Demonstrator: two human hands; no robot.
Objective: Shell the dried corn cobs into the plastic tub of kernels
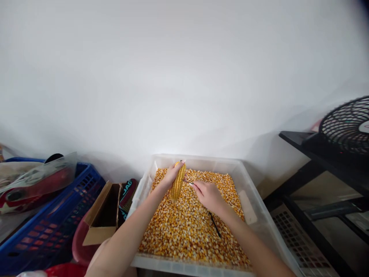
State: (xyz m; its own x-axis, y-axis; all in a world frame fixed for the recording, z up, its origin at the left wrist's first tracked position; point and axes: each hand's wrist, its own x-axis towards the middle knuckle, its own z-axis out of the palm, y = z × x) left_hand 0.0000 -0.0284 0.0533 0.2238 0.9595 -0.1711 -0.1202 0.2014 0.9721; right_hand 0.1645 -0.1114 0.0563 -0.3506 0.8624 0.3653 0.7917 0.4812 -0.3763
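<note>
Cob [178, 184] above lower-centre bin [259, 225], likely keeping kernels [175, 231] contained.
Left fingers [176, 168] wrap it; right fingers [197, 187] close on a dark tool [215, 224].

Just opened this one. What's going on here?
A person's left hand grips a yellow corn cob above a translucent plastic bin spread with loose kernels. The cob is still covered in kernels on the side that shows. The right hand is close beside it; what it holds, if anything, is too small to tell. A thin dark strip shows just below that hand.
</note>
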